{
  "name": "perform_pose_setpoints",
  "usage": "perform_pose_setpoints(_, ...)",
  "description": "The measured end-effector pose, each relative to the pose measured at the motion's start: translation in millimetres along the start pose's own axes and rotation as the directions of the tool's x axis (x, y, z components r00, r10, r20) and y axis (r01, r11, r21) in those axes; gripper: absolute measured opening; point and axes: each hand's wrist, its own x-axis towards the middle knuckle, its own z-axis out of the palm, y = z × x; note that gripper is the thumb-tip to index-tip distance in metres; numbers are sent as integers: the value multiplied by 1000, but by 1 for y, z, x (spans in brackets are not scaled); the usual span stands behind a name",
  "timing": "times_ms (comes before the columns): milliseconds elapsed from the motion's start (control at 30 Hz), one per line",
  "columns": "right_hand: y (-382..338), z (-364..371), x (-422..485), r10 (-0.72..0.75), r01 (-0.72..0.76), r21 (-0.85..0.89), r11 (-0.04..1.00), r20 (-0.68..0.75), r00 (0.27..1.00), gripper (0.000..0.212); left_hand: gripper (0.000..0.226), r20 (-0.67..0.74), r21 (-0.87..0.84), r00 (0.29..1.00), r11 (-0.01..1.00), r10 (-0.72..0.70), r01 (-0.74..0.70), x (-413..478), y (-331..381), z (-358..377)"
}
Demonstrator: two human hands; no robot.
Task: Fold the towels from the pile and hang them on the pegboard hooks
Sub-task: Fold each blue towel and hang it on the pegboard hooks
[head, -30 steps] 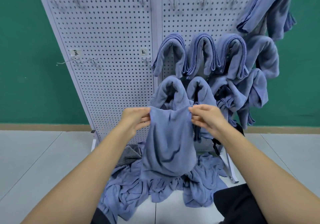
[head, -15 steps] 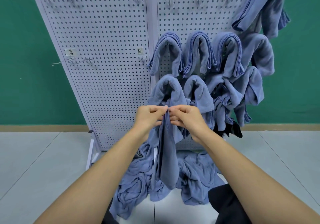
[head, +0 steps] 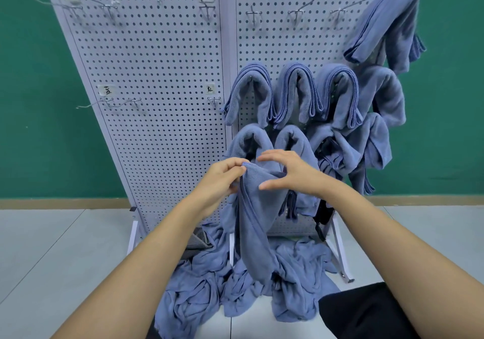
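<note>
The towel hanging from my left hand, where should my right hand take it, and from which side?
Probably its top edge, just right of where the left hand pinches it, coming from the right. The towel hangs as a narrow strip from that pinched corner, and its upper fold spreads toward the open right hand beside it.

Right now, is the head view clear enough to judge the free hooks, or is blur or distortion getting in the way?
Head view: lighting even, no glare; the wide-angle lens skews the white perforated pegboard, its sides tapering downward; the bare wire hooks at top left are smeared soft; the blue towel pinched in the left hand is sharp.
</note>
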Motion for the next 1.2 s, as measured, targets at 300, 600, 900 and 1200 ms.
perform_pose_setpoints(300, -27, -16, 21, -82, 73, -202, 977, -41, 996, 13, 18, -169, -51, 985, 998, -36, 28, 3, -1, -16)
perform_pose_setpoints(600, -75, -65, 23, -34, -1, -300, 954, -112, 993, 25, 20, -263, -83, 945, 981, -193, 178, -12, -16, -15)
perform_pose_setpoints(900, -121, -155, 2, -34, 3, -89, 996, -341, 939, 27, 52, 54, -535, 790, 650, -611, 540, -28, -56, 27)
perform_pose_setpoints(1200, -59, -195, -41, 246, -18, 432, 902, -478, 843, 22, 25, 304, -806, 844, 353, -443, 475, -9, -43, 46)
